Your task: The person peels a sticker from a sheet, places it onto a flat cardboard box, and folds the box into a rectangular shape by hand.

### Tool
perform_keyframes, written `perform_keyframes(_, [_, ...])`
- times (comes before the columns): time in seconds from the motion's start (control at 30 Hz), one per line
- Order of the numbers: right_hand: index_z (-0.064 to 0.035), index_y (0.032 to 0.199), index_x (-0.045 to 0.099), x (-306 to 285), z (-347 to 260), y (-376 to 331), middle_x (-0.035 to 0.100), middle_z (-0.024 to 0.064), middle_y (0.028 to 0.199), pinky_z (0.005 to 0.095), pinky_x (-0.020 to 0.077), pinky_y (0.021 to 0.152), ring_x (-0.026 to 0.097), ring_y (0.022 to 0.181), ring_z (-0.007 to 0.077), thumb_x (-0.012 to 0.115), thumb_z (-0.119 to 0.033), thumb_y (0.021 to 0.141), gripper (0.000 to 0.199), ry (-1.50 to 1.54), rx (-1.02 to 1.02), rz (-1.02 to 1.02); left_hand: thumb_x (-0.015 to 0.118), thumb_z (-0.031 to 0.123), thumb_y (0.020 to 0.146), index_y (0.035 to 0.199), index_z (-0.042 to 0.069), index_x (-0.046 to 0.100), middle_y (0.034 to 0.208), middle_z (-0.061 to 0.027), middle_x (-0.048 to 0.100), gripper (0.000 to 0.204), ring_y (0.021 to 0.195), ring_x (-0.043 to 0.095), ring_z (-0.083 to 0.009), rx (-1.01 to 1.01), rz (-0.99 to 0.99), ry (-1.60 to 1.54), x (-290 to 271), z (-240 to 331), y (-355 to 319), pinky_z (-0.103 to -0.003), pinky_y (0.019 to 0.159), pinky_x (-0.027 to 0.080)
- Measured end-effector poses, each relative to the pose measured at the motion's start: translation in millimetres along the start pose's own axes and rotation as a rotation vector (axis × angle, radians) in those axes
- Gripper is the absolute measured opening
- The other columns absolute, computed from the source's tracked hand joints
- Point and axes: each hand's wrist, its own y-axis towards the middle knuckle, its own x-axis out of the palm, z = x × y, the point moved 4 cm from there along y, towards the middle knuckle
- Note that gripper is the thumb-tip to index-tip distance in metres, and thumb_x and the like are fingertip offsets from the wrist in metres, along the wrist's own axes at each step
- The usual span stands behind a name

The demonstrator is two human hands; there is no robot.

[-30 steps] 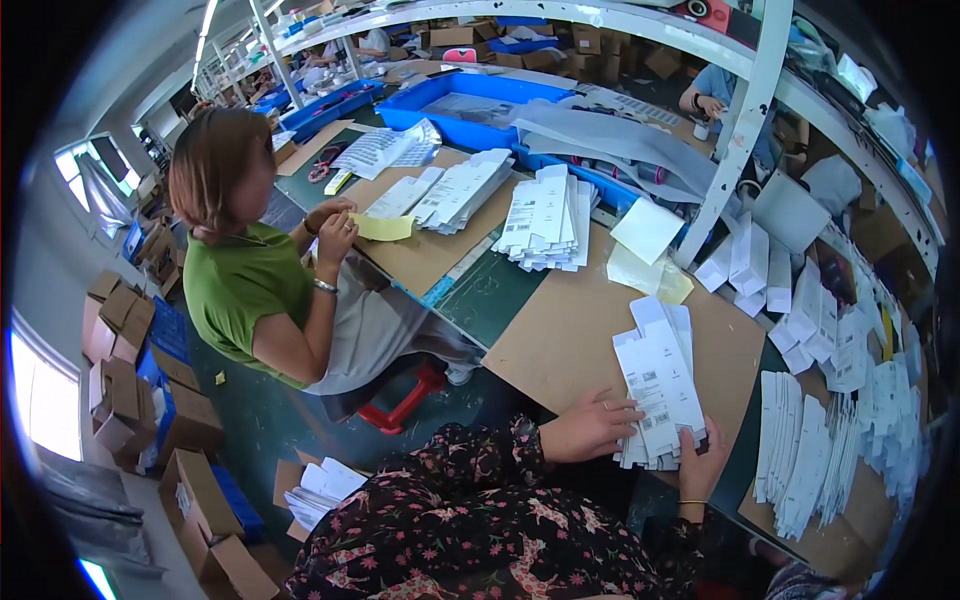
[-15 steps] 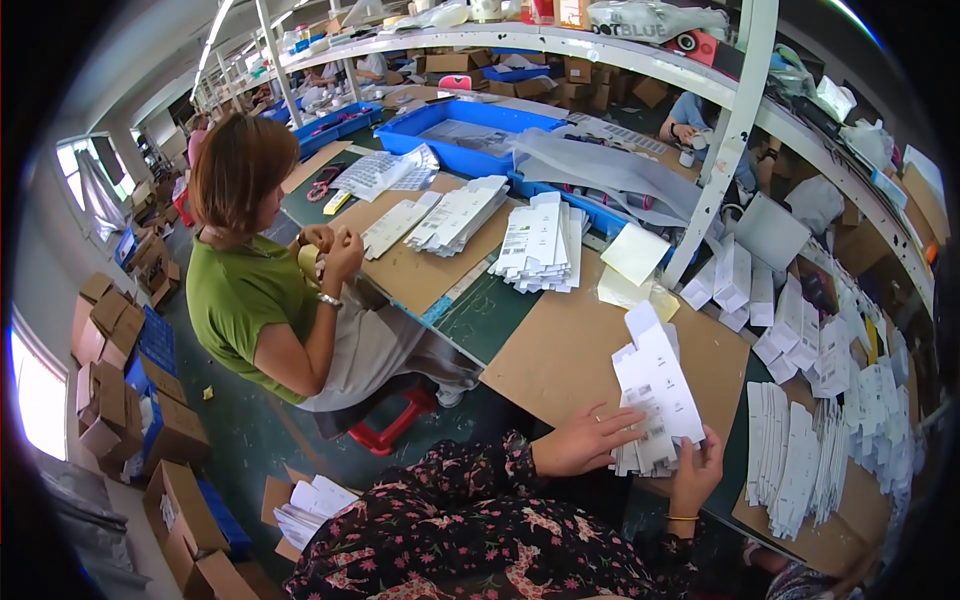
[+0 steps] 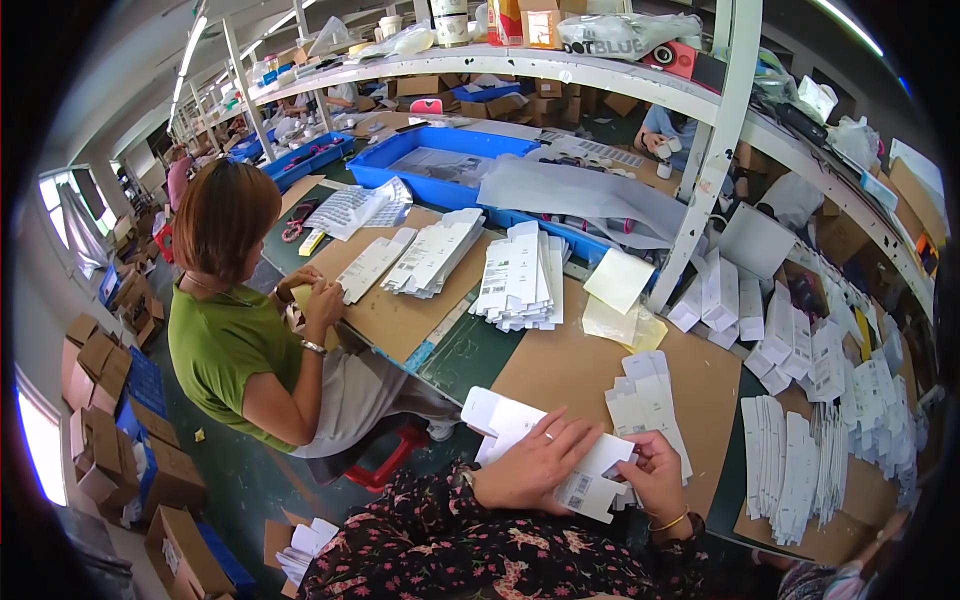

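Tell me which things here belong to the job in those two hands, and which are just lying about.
Seemingly part of the job:
- white carton
- left hand, laid across it
- right hand, pinching its edge
- other flat cartons on brown cardboard

Seemingly just lying about:
- red box on the shelf
- large blue tray
- grey plastic sheet

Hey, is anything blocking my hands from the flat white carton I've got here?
Nothing visible stands in between: your left hand lies across the flat white carton, and your right hand pinches its right end.
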Motion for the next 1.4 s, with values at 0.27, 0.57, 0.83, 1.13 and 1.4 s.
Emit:
perform_keyframes(0.27, [0.0024, 0.124, 0.062, 33.6, -8.9, 34.9, 0.073, 0.0082, 0.114, 0.0311, 0.0578, 0.094, 0.071, 0.104, 0.0155, 0.078, 0.002, 0.095, 0.032, -0.155, -0.095, -0.137, 0.097, 0.04, 0.065, 0.15, 0.0, 0.052, 0.139, -0.0206, 0.061, 0.104, 0.125, 0.063, -0.0371, -0.193, 0.106, -0.153, -3.3, -19.8, -23.5, -0.048, 0.108, 0.05])
perform_keyframes(0.57, [-0.0039, 0.168, 0.026, 64.1, 24.3, 31.9, 0.049, 0.0167, 0.157, 0.04, 0.0477, 0.119, 0.052, 0.144, 0.0244, 0.079, 0.0, 0.096, 0.089, 0.256, -0.054, -0.241, 0.1, 0.028, 0.069, 0.131, -0.001, 0.067, 0.115, -0.0195, 0.071, 0.076, 0.103, 0.071, -0.0373, -0.56, 0.438, -0.391, -5.9, -43.5, -18.1, -0.04, 0.092, 0.056])
perform_keyframes(0.83, [-0.0046, 0.169, 0.022, 62.9, 36.8, 13.1, 0.046, 0.0154, 0.16, 0.0396, 0.048, 0.119, 0.053, 0.144, 0.0238, 0.077, -0.006, 0.099, 0.09, 0.283, -0.022, -0.135, 0.097, 0.022, 0.075, 0.129, -0.005, 0.064, 0.121, -0.0211, 0.067, 0.069, 0.108, 0.067, -0.0369, -0.47, 0.44, -0.31, 5.7, -35.6, -7.7, -0.043, 0.095, 0.054])
perform_keyframes(1.13, [-0.0014, 0.168, 0.025, 54.7, 26.8, 12.7, 0.046, 0.0142, 0.161, 0.0405, 0.0493, 0.118, 0.054, 0.142, 0.0235, 0.074, 0.005, 0.097, 0.087, 0.325, -0.043, -0.089, 0.082, 0.016, 0.094, 0.143, -0.005, 0.049, 0.125, -0.0158, 0.065, 0.062, 0.114, 0.062, -0.0215, -0.634, 0.451, -0.732, 12.3, -25.5, 2.6, -0.036, 0.1, 0.051])
perform_keyframes(1.4, [-0.0009, 0.168, 0.026, 60.1, 24.5, 12.1, 0.048, 0.0164, 0.159, 0.0417, 0.0498, 0.118, 0.055, 0.141, 0.0253, 0.074, 0.007, 0.096, 0.087, 0.226, -0.075, -0.121, 0.079, 0.018, 0.097, 0.139, -0.005, 0.047, 0.124, -0.0168, 0.064, 0.057, 0.112, 0.062, -0.0201, -0.633, 0.46, -0.703, 5.3, -17.1, 4.3, -0.036, 0.098, 0.052])
